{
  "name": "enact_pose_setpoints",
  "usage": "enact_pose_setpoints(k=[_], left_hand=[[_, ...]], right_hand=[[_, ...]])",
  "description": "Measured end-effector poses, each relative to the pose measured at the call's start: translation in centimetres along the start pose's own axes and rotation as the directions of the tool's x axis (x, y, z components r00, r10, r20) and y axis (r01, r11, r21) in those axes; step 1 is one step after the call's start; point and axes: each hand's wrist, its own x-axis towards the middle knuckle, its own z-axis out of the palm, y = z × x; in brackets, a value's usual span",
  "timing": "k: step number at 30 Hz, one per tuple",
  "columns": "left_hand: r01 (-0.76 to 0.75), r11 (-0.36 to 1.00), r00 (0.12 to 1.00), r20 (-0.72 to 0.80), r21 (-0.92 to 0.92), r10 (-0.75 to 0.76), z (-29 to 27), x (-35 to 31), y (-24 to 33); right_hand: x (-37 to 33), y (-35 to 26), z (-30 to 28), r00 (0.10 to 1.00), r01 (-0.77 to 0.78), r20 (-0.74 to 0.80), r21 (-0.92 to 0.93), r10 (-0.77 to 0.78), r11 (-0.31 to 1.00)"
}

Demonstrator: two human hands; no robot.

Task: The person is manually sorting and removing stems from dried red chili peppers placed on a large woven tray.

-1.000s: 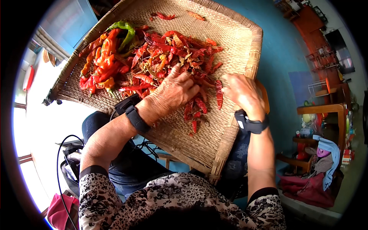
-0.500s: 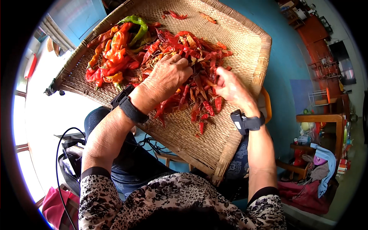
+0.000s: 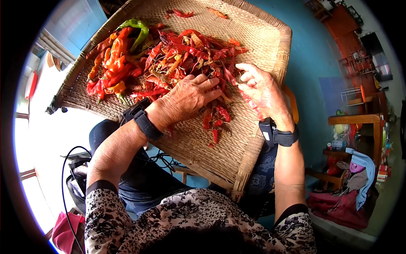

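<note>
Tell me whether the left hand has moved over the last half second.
Yes: judged against the basket, the left hand has shifted to the right and closer to the person.

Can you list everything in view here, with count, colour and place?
Woven tray: one, tan, over the knees
Wrinkled chillies: many, mostly red, heaped mid-tray
Plump peppers: several, red and orange, tray's left part
Green pepper: at least one, bright green, above the plump ones
Cable: one, black, lower left
Pink cloth: one, pink, lower left corner
Wooden chair: one, brown, right
Blue cloth: one, light blue, on the chair
Far clutter: uncountable, mixed, right edge
Wristbands: two, black, one per wrist
Left hand: one, bare, on the chillies
Right hand: one, bare, tray's right side
</note>
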Motion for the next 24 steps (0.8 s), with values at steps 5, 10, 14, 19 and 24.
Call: enact_pose_setpoints(k=[5, 10, 14, 19, 24], left_hand=[[-0.102, 0.981, 0.995, -0.002, 0.163, 0.104, 0.3, 0.2, 0.8], [-0.081, 0.987, 0.994, 0.083, 0.135, 0.071, 0.1, 0.0, 1.3], [-0.018, 0.989, 0.998, 0.055, 0.149, 0.009, -0.8, 0.2, 0.6], [0.176, 0.963, 0.966, -0.150, -0.206, -0.209, -2.6, 0.5, -0.7], [0.282, 0.685, 0.903, -0.055, -0.671, -0.426, -3.4, 0.5, -1.5]], right_hand=[[0.1, 1.0, -0.4, 0.957, 0.260, -0.131, 0.008, -0.257, 0.965], [-0.1, 0.7, -1.0, 0.967, 0.255, -0.058, 0.147, -0.249, 0.956], [-0.4, 0.7, -1.2, 0.965, 0.257, -0.113, 0.217, -0.238, 0.942], [-0.9, 0.2, -2.9, 0.860, 0.293, -0.411, -0.089, -0.303, 0.952], [-2.0, 2.0, -7.6, 0.729, -0.036, -0.621, -0.454, -0.287, 0.890]])
